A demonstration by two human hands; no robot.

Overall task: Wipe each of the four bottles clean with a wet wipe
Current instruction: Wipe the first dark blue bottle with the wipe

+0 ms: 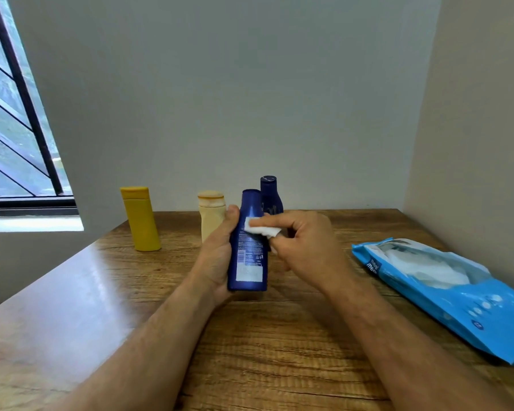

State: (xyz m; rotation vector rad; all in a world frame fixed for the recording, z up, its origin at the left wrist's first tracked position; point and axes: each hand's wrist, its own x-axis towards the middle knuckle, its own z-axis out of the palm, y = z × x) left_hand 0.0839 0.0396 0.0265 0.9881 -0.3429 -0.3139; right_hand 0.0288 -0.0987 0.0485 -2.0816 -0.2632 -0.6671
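My left hand [220, 253] grips the blue bottle [249, 241] upright, lifted off the table [279, 336] w/ label facing me so my right hand [306, 247], fingers pinching the wipe [261, 229], can rub it. Other 3 bottles wait at the back; wipe pack [445, 295] sits to the right, prob. for reach.

Four plastic bottles and one white wet wipe over a wooden table.

A slim dark blue bottle [249, 247] is held upright, a folded white wet wipe [261, 229] pressed on its upper label side. Behind stand a yellow bottle [140, 219], a cream bottle [210, 213] and a second dark blue bottle [270, 194].
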